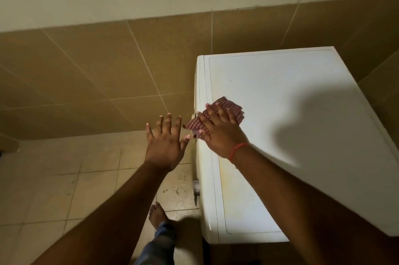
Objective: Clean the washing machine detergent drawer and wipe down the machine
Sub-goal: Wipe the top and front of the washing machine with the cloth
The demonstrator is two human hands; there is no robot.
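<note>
Forearms reach out, right hand pressed flat on the striped cloth at the left edge of the washing machine top, left hand spread in air holding nothing; wiping looks mid-way, yellowish stains remain, drawer not visible.

Dim, warm light falls from behind the person, throwing a broad soft shadow across the right of the washing machine top. Wide-angle bending curves the edges; detail is slightly soft.

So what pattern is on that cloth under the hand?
Red and white stripes on the cloth, pressed flat by the right hand; the head view shows it.
</note>
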